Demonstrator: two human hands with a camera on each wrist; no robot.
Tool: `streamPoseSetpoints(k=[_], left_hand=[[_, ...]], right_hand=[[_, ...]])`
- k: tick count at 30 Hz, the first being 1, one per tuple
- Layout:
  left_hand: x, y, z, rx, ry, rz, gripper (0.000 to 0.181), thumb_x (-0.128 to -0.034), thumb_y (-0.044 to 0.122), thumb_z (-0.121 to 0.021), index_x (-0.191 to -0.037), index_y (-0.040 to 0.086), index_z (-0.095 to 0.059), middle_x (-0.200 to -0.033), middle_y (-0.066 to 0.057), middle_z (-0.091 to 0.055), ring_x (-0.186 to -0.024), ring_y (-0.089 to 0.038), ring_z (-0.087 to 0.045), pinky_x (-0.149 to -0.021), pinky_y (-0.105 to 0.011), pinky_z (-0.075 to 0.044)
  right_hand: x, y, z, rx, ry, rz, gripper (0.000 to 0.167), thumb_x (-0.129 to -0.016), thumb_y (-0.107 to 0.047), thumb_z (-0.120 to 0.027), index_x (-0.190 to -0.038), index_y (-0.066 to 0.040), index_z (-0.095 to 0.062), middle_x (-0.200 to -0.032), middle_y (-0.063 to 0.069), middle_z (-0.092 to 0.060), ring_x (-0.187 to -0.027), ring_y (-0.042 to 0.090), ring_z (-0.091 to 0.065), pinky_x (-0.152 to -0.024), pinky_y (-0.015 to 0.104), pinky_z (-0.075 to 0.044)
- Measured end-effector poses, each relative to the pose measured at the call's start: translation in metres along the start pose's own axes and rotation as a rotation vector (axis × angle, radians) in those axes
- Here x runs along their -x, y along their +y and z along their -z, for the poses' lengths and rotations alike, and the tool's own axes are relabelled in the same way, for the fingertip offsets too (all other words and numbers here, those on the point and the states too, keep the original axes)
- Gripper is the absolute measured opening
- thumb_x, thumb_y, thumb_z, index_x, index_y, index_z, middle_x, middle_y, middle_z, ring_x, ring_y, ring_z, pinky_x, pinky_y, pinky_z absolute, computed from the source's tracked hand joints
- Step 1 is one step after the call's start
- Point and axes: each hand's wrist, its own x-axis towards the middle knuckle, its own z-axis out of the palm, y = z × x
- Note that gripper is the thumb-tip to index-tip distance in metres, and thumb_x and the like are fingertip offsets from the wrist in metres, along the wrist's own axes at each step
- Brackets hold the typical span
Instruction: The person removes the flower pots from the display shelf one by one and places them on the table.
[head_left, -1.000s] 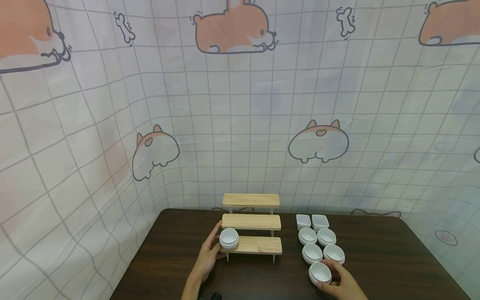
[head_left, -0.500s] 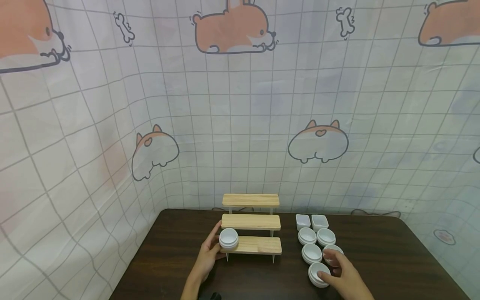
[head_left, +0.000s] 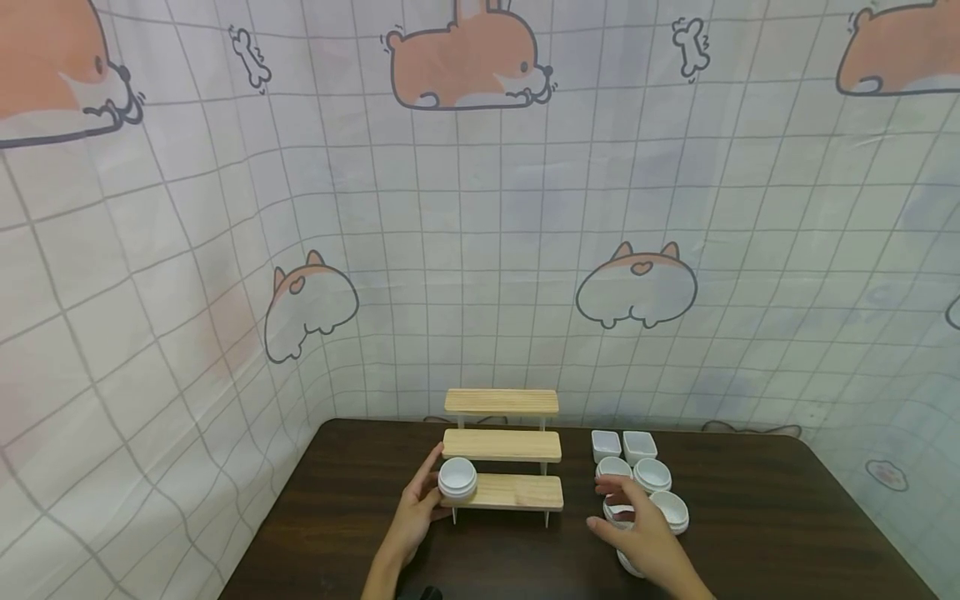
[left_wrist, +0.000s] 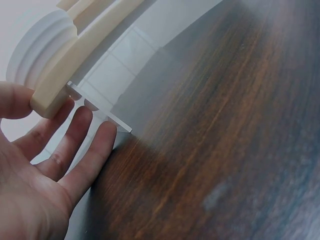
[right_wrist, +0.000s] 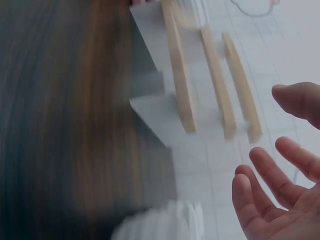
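A three-tier wooden display stand [head_left: 517, 492] with clear side supports stands on the table. My left hand [head_left: 414, 507] grips the left end of its lowest board; in the left wrist view the thumb lies at the board's end [left_wrist: 47, 102] and the fingers reach beneath. On that same end sits a round white bowl [head_left: 457, 477] with a ridged side. My right hand [head_left: 645, 533] is over the group of bowls at the right, fingers spread and holding nothing. It partly covers several round white bowls, among them the front one [head_left: 628, 564]. Other round bowls [head_left: 652, 475] stand behind it.
Two square white dishes [head_left: 640, 447] stand at the back of the bowl group. The dark wooden table [head_left: 315, 517] meets a patterned cloth wall [head_left: 480, 333] behind. Thin cables [head_left: 750, 427] lie along the back edge. A small black object [head_left: 431, 592] shows at the bottom edge.
My right hand has let go of the front round bowl, lifted, and moved left and forward over the bowls. The left hand, the stand and its bowl keep their places.
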Motion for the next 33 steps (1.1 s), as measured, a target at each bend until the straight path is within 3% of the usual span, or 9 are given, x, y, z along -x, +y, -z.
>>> streamPoseSetpoints(k=[8,15,27,33], left_hand=[[0.000,0.000,-0.001,0.002,-0.006,-0.005,0.070,-0.1038,0.001,-0.045,-0.162,0.037,-0.029,-0.140,-0.022,-0.051,-0.116,-0.024,-0.059,-0.092,-0.046,-0.058],[0.000,0.000,0.000,0.001,-0.001,-0.004,0.070,-0.1039,0.001,-0.045,-0.162,0.038,-0.029,-0.140,-0.022,-0.051,-0.117,-0.024,-0.058,-0.093,-0.047,-0.058],[0.000,0.000,0.000,-0.004,-0.003,-0.006,0.070,-0.1039,0.001,-0.045,-0.161,0.039,-0.029,-0.141,-0.022,-0.051,-0.117,-0.025,-0.060,-0.092,-0.046,-0.059],[0.000,0.000,0.001,0.000,-0.011,-0.004,0.070,-0.1043,0.002,-0.045,-0.162,0.038,-0.028,-0.141,-0.022,-0.051,-0.116,-0.024,-0.060,-0.093,-0.046,-0.058]], right_hand=[[-0.012,-0.003,-0.043,-0.086,-0.096,-0.010,0.054,-0.085,-0.020,-0.083,-0.132,-0.008,-0.060,-0.124,0.013,-0.065,-0.110,0.025,-0.062,-0.086,0.025,-0.054],[-0.023,-0.002,-0.073,-0.120,-0.141,0.001,0.052,-0.086,-0.025,-0.082,-0.131,-0.010,-0.061,-0.123,0.011,-0.066,-0.112,0.025,-0.062,-0.086,0.026,-0.054],[-0.042,-0.019,-0.109,-0.230,-0.162,0.049,0.052,-0.087,-0.018,-0.081,-0.132,-0.006,-0.059,-0.126,0.017,-0.063,-0.111,0.031,-0.062,-0.092,0.036,-0.055],[-0.051,-0.026,-0.122,-0.237,-0.172,0.065,0.055,-0.088,-0.017,-0.080,-0.136,-0.005,-0.057,-0.128,0.018,-0.061,-0.113,0.032,-0.061,-0.095,0.039,-0.054]])
